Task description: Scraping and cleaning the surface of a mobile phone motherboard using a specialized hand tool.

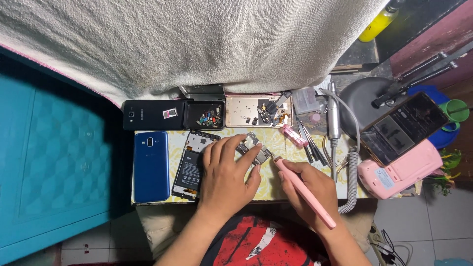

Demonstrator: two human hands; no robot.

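— What have you got in each grip?

— Your right hand (309, 184) is closed around a pink screwdriver (304, 191), tip at the circuit board (253, 150), mid-frame on the desk (276, 184). Your left hand (227, 172) pins that board, fingers spread flat.

— Risk?

— If the tip slips, I'd guess it gouges the board or pokes the opened phone (193, 165) just left.

Single head-worn view — looking steeply down, near the small worktable (276, 189)
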